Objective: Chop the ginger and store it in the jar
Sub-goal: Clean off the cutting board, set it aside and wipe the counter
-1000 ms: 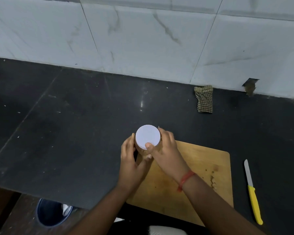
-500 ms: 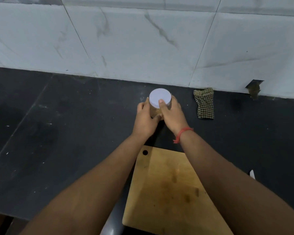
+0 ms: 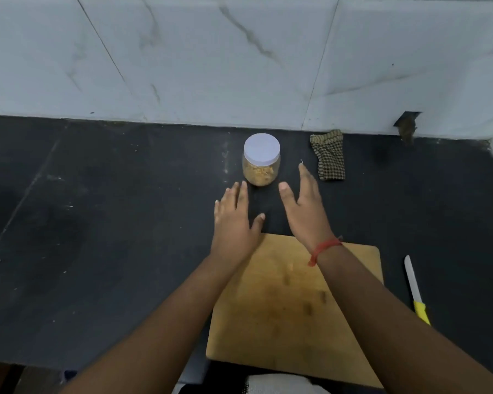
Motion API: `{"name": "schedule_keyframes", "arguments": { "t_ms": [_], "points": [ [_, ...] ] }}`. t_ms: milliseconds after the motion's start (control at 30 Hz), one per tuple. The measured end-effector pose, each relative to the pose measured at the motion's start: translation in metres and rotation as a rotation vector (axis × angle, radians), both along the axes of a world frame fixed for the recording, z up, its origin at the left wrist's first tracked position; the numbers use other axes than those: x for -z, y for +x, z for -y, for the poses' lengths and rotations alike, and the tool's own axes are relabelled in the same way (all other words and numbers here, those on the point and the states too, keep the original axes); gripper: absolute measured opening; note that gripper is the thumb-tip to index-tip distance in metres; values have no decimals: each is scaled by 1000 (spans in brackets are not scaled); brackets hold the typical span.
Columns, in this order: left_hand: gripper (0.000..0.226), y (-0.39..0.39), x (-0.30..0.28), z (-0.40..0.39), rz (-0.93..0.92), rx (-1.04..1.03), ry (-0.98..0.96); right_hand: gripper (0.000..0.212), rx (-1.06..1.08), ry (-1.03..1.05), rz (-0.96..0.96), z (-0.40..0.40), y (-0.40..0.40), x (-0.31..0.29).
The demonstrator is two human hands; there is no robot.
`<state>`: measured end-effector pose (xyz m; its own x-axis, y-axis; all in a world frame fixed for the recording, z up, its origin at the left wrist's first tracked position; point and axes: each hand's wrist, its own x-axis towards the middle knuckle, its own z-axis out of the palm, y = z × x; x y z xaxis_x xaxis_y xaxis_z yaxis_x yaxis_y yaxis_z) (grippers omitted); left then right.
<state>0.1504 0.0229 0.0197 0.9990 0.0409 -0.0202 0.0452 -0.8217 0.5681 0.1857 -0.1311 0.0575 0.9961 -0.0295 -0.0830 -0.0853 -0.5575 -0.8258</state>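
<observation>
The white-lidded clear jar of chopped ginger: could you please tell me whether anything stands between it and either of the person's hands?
Nothing visible does. The white-lidded clear jar of chopped ginger stands upright on the black stone counter; only bare counter separates it from the open left hand and right hand. The checked cloth lies off to its right.

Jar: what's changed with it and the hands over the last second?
Both hands carried the jar off the board to the counter near the wall, then let go. The left hand and right hand are now open and drawn back, clear of it. The lid stayed on; the cloth and knife kept their places.
</observation>
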Motion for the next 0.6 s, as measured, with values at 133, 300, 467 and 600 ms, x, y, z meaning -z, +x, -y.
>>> {"name": "schedule_keyframes", "arguments": {
  "t_ms": [133, 300, 467, 600],
  "points": [
    [70, -43, 13, 6, 15, 149, 215, 68, -44, -178, -7, 19, -56, 10],
    [69, -71, 28, 11, 21, 293, 339, 66, 17, -386, -27, 48, -115, 29],
    [70, -92, 34, 17, 38, 432, 388, 50, 254, -594, 13, 99, -169, 42],
    [70, -111, 28, 23, 32, 447, 386, 44, 507, -841, -116, 149, -203, 48]
  ]
}}
